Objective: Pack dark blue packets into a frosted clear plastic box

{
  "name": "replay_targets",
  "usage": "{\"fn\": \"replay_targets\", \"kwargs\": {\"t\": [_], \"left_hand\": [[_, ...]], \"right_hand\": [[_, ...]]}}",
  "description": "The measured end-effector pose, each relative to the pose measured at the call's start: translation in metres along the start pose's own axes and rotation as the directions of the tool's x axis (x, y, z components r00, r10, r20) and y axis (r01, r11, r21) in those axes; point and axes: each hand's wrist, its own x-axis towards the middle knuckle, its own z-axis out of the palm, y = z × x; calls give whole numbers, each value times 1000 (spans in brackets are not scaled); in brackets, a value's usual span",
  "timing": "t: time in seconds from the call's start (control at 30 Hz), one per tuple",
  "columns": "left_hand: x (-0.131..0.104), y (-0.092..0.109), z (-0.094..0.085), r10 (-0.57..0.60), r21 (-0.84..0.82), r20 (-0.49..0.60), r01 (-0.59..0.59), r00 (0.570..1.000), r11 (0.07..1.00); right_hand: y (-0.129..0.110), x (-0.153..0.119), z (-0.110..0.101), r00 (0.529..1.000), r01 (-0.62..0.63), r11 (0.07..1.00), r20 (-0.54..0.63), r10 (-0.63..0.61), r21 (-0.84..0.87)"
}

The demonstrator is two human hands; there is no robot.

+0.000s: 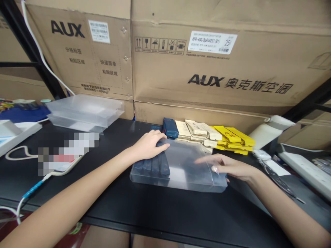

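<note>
A clear plastic box [191, 181] lies on the black table, with several dark blue packets [156, 165] in its left part. My left hand [150, 144] rests over the far left of the box, on or just above the blue packets, its thumb apart from the fingers; no held object shows. At the right side of the box is my right hand [219, 165], thumb and index finger apart, the index finger reaching over the box. Behind the box stand a dark blue stack [170, 128], cream packets [198, 128] and yellow packets [230, 136].
Stacked clear trays [86, 108] stand at the back left, near a phone [69, 151] with a white cable. To the right are a white bottle [271, 131], a cable [275, 181] and a power strip [307, 168]. Large cartons [165, 69] line the back.
</note>
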Motion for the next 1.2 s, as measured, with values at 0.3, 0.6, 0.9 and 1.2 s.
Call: {"fn": "replay_targets", "kwargs": {"t": [0.3, 0.6, 0.9, 1.2], "left_hand": [[0, 0, 0, -2, -1, -7, 2, 1000, 1000], [0, 0, 1, 2, 3, -9, -2, 1000, 1000], [-1, 0, 1, -1, 11, -8, 1, 1000, 1000], [0, 0, 2, -6, 23, -10, 6, 1000, 1000]], "right_hand": [[-2, 1, 7, 996, -86, 991, -10, 88, 100], [8, 14, 11, 967, -142, 987, -204, 155, 76], [18, 19, 14, 943, -118, 991, -320, 92, -63], [11, 20, 20, 943, -110, 992, -321, 84, -62]]}}
